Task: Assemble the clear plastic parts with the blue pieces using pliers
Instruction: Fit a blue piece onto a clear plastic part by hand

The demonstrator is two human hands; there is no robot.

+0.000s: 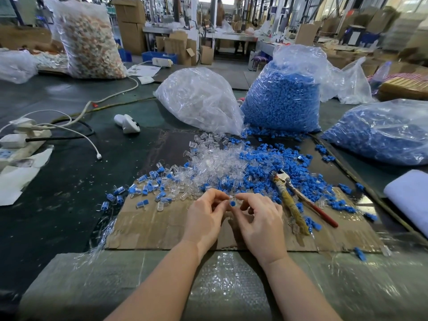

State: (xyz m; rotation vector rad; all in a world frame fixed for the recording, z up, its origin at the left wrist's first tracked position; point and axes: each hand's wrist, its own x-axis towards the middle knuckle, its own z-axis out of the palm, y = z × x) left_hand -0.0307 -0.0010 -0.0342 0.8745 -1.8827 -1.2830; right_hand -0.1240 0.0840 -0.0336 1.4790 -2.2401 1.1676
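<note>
Both hands meet just above the cardboard sheet [148, 228]. The right hand [259, 218] pinches a blue piece [232, 203] between thumb and forefinger, its round end facing up; the left hand [203, 216] has its fingertips curled around what looks like a clear plastic part [228, 196], hard to make out. The step in hand appears to be seating 1 blue piece into 1 clear part by finger. The pliers [298, 202] lie untouched just right of the right hand, handles toward the person; pressing the joint home would call for picking them up. Beyond lie the mixed pile of loose parts [231, 165] and, to the left, finished pieces [143, 188].
</note>
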